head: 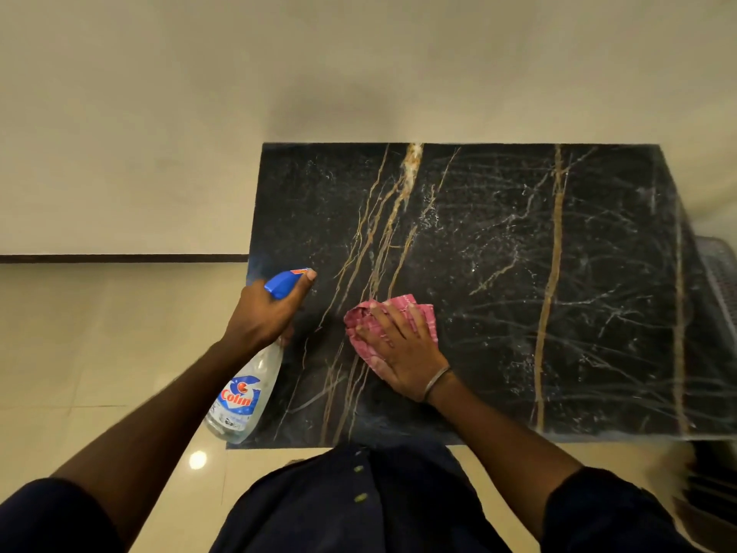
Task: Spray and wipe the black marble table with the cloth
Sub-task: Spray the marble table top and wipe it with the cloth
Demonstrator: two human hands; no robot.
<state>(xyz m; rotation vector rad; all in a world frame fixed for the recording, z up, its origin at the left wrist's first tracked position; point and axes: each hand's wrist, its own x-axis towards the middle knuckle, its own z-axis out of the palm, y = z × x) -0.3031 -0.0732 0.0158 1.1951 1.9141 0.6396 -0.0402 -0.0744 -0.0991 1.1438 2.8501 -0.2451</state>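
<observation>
The black marble table (498,249) with gold and white veins fills the middle and right of the view. Wet streaks cover its right half. My right hand (402,353) lies flat on a crumpled pink cloth (423,313), pressing it onto the marble near the front left. My left hand (265,311) grips a clear spray bottle (243,397) with a blue trigger head by the table's left edge. The nozzle points over the marble and a finger rests along the top of the head.
A cream wall stands behind the table. Glossy beige floor tiles (79,353) spread to the left and front. A dark ribbed object (718,273) sits past the table's right edge. My dark-clothed body is close to the front edge.
</observation>
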